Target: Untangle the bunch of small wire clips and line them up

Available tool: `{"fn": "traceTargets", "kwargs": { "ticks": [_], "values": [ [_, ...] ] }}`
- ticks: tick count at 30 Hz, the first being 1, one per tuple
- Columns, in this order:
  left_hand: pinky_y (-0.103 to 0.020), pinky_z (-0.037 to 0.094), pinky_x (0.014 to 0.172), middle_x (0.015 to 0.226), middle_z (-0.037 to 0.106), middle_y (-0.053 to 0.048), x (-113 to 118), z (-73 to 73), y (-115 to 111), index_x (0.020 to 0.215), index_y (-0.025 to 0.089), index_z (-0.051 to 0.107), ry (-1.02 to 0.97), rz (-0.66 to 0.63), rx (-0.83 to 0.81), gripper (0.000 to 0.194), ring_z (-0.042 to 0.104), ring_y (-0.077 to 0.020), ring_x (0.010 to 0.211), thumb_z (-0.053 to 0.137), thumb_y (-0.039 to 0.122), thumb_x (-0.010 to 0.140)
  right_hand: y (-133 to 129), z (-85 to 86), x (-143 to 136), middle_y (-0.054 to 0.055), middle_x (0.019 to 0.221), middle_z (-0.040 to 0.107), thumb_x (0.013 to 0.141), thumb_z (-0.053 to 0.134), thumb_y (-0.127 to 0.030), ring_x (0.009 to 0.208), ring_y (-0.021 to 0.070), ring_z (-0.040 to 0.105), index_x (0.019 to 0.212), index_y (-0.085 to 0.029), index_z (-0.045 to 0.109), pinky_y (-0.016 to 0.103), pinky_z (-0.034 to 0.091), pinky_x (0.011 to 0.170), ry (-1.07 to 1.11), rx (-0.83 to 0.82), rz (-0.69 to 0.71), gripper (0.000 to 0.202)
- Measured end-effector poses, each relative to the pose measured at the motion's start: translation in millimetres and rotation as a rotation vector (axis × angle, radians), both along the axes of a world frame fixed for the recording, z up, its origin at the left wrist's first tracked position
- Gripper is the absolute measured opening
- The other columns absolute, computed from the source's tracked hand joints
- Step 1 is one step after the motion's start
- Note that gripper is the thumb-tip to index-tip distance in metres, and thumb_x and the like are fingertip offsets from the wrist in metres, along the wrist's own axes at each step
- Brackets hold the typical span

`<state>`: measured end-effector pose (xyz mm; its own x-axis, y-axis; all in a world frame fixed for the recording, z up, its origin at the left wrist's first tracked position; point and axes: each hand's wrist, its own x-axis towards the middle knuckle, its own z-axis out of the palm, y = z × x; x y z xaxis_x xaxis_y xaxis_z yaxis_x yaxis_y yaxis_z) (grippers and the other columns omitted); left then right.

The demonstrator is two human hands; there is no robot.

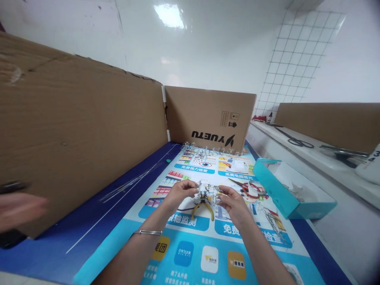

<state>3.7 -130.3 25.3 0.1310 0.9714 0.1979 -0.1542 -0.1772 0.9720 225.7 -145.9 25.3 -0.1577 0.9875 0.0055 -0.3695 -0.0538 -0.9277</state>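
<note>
Between my two hands is a small openwork piece of bent silver wire [207, 189], held above the printed sheet. The fingers of my left hand [185, 190] pinch its left side. On the right side, my right hand [233, 201] grips it between thumb and fingers. Just below the wire piece lie pliers with yellow handles [212, 213]; their jaws are partly hidden by the wire. A pair of scissors with red-orange handles [247, 189] rests to the right of my right hand.
Cardboard panels [89, 122] stand at left and back, with a row of similar wire pieces [212, 152] before the back one. Straight wires [133, 180] lie on the left, more wires [274, 223] on the right. A teal box [308, 211] sits at right. Another person's blurred hand [22, 209] shows at far left.
</note>
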Motion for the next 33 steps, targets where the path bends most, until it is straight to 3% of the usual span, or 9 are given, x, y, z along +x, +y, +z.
{"fn": "traceTargets", "kwargs": {
  "ticks": [5,9,15,22,27,33],
  "values": [
    [-0.025,0.045,0.065,0.083,0.061,-0.003,14.7,-2.9,-6.7,0.067,0.013,0.061,0.015,-0.042,0.024,0.012,0.056,-0.0131,0.072,0.071,0.017,0.061,-4.2,0.6,-8.8,0.001,0.075,0.064,0.060,0.072,-0.019,0.067,0.0125,0.058,0.096,-0.016,0.063,0.027,0.045,0.070,-0.040,-0.013,0.007,0.037],
    [-0.026,0.046,0.065,0.084,0.062,-0.004,25.1,-6.6,-9.6,0.067,0.012,0.061,0.031,-0.079,0.024,0.013,0.057,-0.0143,0.071,0.071,0.016,0.060,-3.3,-2.2,-12.0,0.001,0.078,0.064,0.059,0.072,-0.018,0.064,0.0114,0.058,0.093,-0.016,0.063,0.027,0.045,0.068,-0.024,-0.032,0.023,0.035],
    [-0.025,0.046,0.065,0.086,0.059,-0.002,10.4,-7.4,-2.9,0.073,0.015,0.059,0.018,0.056,0.049,0.013,0.055,-0.0121,0.071,0.068,0.021,0.066,4.8,-5.6,0.1,0.003,0.092,0.061,0.061,0.073,-0.019,0.076,0.0144,0.059,0.096,-0.019,0.063,0.028,0.046,0.071,0.055,-0.015,-0.041,0.036],
    [-0.028,0.046,0.068,0.085,0.063,-0.004,4.4,-3.8,-1.8,0.073,0.015,0.062,0.100,0.054,0.077,0.014,0.058,-0.0153,0.075,0.069,0.023,0.065,7.6,-8.9,3.2,0.004,0.093,0.061,0.061,0.074,-0.022,0.078,0.0165,0.060,0.097,-0.020,0.063,0.028,0.047,0.068,0.040,-0.026,-0.022,0.038],
    [-0.030,0.044,0.076,0.085,0.065,-0.005,1.0,-1.0,-3.4,0.072,0.016,0.063,0.176,0.087,0.134,0.011,0.059,-0.0182,0.082,0.068,0.023,0.064,7.8,-7.7,4.8,0.005,0.098,0.061,0.063,0.072,-0.022,0.097,0.0230,0.057,0.098,-0.021,0.062,0.031,0.047,0.073,0.009,-0.014,0.034,0.037],
    [-0.031,0.043,0.079,0.093,0.065,-0.006,-16.8,9.6,-17.3,0.073,0.017,0.064,0.249,0.173,0.183,0.010,0.057,-0.0218,0.094,0.068,0.024,0.065,2.5,-2.1,0.0,0.007,0.101,0.062,0.066,0.069,-0.025,0.101,0.0243,0.055,0.099,-0.020,0.062,0.033,0.046,0.078,-0.062,-0.013,0.139,0.034]
  ]
}}
